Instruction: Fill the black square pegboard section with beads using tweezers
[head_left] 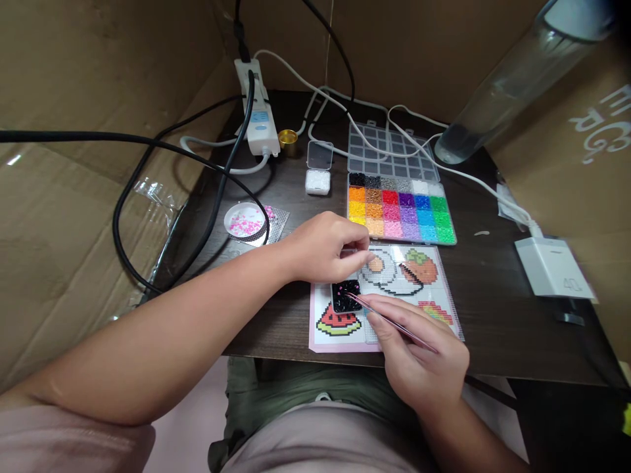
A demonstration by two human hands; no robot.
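Tweezers (394, 322) lie in the grip of my right hand (424, 355), pinched between thumb and fingers. Their tips reach into a small clear box (340, 310) of black beads (348, 299), with a few pink ones among them. My left hand (332, 249) is closed just above the box, thumb and index finger together over the pattern sheet (320, 345). What those fingers hold, if anything, is hidden. Under a clear pegboard the sheet shows a watermelon slice (339, 322), a fried egg (377, 266) and a persimmon (420, 268). A black line of beads curves near the egg.
Behind the sheet stands an open bead case (401, 210) with many colours. Further left are a small box of white beads (318, 182), a dish of pink beads (245, 220), a gold cup (288, 139) and a power strip (259, 115). Cables (221, 177) hang across the left side.
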